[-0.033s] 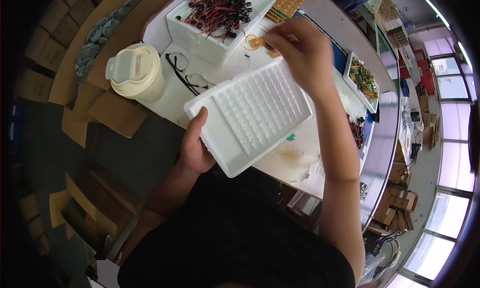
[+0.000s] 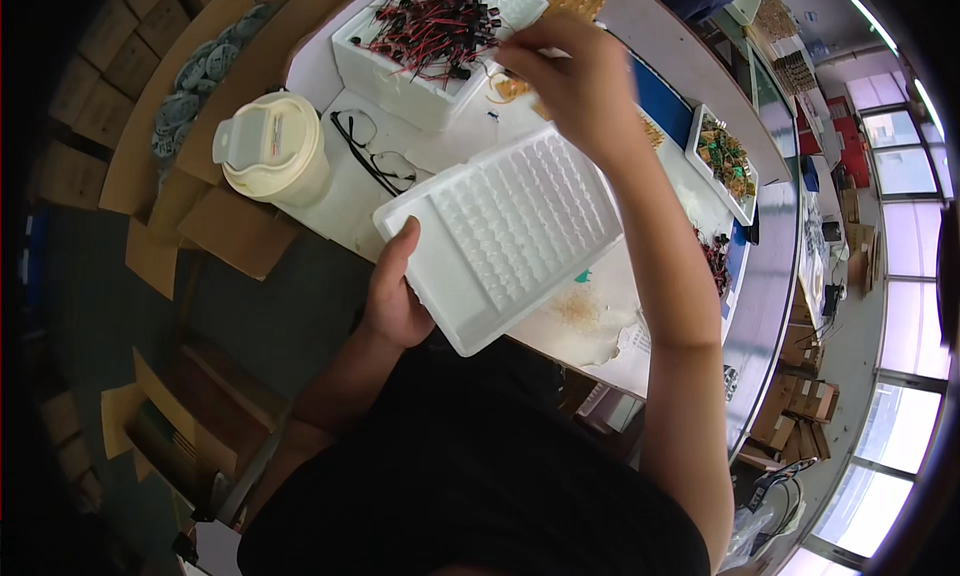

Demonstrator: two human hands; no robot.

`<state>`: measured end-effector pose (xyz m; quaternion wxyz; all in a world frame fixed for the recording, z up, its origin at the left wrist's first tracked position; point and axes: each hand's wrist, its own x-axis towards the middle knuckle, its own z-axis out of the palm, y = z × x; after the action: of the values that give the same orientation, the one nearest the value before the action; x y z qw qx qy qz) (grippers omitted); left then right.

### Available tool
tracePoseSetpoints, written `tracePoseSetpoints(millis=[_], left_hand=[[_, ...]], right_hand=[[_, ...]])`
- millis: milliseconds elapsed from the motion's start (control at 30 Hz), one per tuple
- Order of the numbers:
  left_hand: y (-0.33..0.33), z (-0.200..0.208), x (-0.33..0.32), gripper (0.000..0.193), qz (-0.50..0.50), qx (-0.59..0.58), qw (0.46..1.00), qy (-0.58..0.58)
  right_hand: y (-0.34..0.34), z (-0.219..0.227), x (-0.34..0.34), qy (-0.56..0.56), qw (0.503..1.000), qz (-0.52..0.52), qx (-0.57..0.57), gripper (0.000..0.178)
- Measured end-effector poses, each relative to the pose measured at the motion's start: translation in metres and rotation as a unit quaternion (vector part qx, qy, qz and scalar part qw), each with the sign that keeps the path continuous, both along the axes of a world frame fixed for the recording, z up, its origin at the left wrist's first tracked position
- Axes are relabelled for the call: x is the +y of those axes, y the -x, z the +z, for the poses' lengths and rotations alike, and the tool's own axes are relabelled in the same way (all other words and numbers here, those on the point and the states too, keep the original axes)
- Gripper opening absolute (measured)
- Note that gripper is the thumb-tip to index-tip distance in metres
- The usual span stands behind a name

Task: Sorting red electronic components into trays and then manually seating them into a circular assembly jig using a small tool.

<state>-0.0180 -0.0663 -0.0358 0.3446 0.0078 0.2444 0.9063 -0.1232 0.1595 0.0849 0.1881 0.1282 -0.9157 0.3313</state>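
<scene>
The left hand (image 2: 395, 301) grips one white compartmented tray (image 2: 500, 236) by its near-left edge, held tilted over the table (image 2: 610, 316), its small cells bare. The right hand (image 2: 575, 81) hovers above, fingers pinched; what they pinch, I cannot tell. One white foam box (image 2: 400, 71) holds tangled red-and-black wired parts (image 2: 435, 21). One cream lidded cup (image 2: 272, 148), one pair of glasses (image 2: 375, 156).

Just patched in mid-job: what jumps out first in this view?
The white moulded tray with rows of small pockets fills the centre, gripped at its near-left edge by the left hand. Beyond it, the right hand reaches beside a white foam box heaped with red-and-black wired parts. A cream lidded cup stands to the left.
</scene>
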Motion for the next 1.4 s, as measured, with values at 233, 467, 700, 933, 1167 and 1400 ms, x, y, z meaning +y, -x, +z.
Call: tracePoseSetpoints(millis=[233, 467, 700, 933, 1167, 1400], left_hand=[[-0.001, -0.001, 0.008, 0.071, -0.026, 0.011, 0.999, -0.029], [0.006, -0.003, 0.013, 0.072, -0.029, 0.028, 0.999, -0.022], [0.001, 0.004, 0.046, 0.076, -0.071, 0.070, 0.995, -0.011], [0.036, 0.014, 0.066, 0.076, -0.204, -0.053, 0.970, -0.123], [0.041, 0.014, 0.047, 0.061, -0.099, 0.154, 0.979, 0.095], [0.075, 0.035, 0.028, 0.062, 0.313, 0.507, 0.569, 0.567]], right_hand=[[0.037, -0.002, -0.020, -0.005, 0.993, 0.116, 0.005, 0.030], [-0.094, 0.001, 0.044, 0.003, 0.997, -0.079, -0.020, 0.046], [-0.225, -0.057, 0.026, 0.215, 0.933, -0.285, 0.042, 0.079], [-0.261, -0.047, 0.052, -0.159, 0.959, -0.233, -0.013, 0.067], [-0.229, -0.031, 0.129, -0.083, 0.962, -0.259, 0.025, 0.056], [-0.179, -0.034, 0.157, -0.035, 0.978, -0.203, 0.023, 0.052]])
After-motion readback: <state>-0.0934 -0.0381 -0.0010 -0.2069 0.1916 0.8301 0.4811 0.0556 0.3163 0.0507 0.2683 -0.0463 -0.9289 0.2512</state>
